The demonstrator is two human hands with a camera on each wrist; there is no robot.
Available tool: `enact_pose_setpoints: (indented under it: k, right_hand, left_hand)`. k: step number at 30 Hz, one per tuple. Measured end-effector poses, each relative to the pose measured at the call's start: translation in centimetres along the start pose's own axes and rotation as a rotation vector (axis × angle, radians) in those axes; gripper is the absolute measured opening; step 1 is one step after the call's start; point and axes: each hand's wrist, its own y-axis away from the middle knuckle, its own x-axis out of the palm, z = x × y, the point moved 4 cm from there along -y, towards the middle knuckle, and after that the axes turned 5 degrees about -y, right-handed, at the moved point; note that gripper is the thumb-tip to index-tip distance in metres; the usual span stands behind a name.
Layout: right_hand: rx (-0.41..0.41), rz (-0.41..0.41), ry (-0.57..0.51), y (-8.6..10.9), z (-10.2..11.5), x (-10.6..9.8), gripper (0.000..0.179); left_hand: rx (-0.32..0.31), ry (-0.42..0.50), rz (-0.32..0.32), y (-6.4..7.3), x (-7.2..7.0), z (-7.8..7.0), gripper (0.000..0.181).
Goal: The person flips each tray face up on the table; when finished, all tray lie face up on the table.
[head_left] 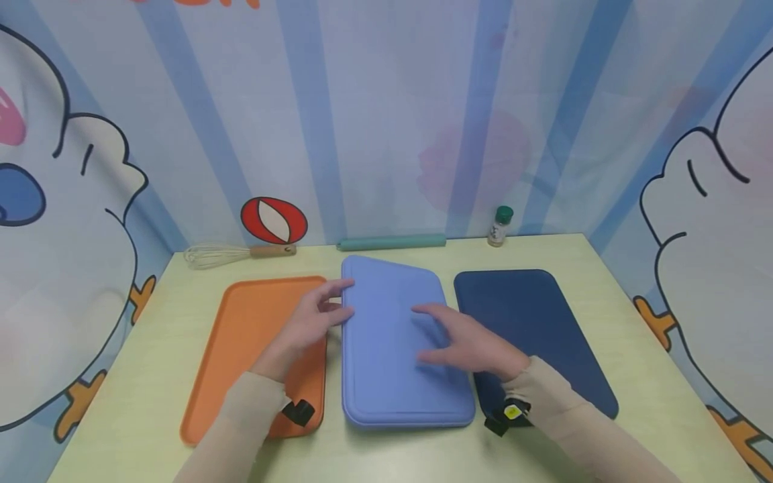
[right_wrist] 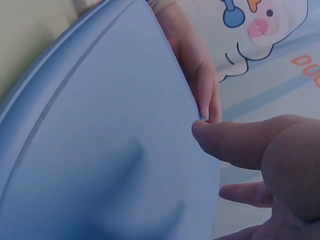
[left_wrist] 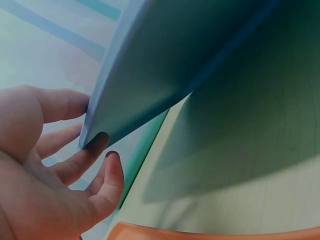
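Handling the light blue tray [head_left: 392,379], tilted at frame centre, seems the step: the left hand [head_left: 309,322] pinches its raised left edge; the right hand [head_left: 470,339], fingers spread, holds nothing; steadiness seems needed next

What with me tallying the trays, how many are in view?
3: the orange tray on the left, the navy tray on the right, and the periwinkle tray tilted between them, its edge pinched by the left hand. Any nested tray could be hidden.

Light-blue tray [head_left: 386,386] — cut off in both wrist views; bottle label [head_left: 496,234] — too small to read
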Motion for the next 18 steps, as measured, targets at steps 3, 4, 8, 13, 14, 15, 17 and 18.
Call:
enact_pose_setpoints:
  k: [3, 4, 8, 13, 14, 15, 17, 18]
  right_hand:
    - [-0.024, 0.011, -0.006, -0.2, 1.2, 0.1, 0.077]
    - [-0.031, 0.016, -0.007, -0.2, 1.5, 0.2, 0.077]
    - [-0.053, 0.034, -0.010, -0.6, 3.0, 0.3, 0.075]
    - [-0.086, 0.052, -0.020, -1.1, 4.8, 0.5, 0.074]
    - [-0.093, 0.056, -0.019, -1.2, 5.2, 0.5, 0.074]
    - [-0.098, 0.059, -0.016, -1.3, 5.5, 0.6, 0.074]
    - [-0.109, 0.069, -0.006, -1.5, 6.1, 0.8, 0.074]
    - [-0.113, 0.072, 0.005, -1.6, 6.4, 0.8, 0.074]
  left_hand:
    - [0.018, 0.001, -0.004, 0.0, 0.0, -0.2, 0.054]
    - [0.022, 0.003, -0.006, -0.1, 0.0, -0.3, 0.054]
    - [0.021, 0.004, -0.012, -0.2, -0.1, -0.6, 0.055]
    - [0.030, -0.007, -0.024, -0.3, -0.2, -1.1, 0.055]
    - [0.030, -0.010, -0.027, -0.3, -0.2, -1.2, 0.055]
    - [0.031, -0.015, -0.026, -0.3, -0.2, -1.3, 0.055]
    - [0.036, -0.021, -0.026, -0.4, -0.1, -1.5, 0.056]
    - [0.033, -0.022, -0.027, -0.4, -0.1, -1.6, 0.056]
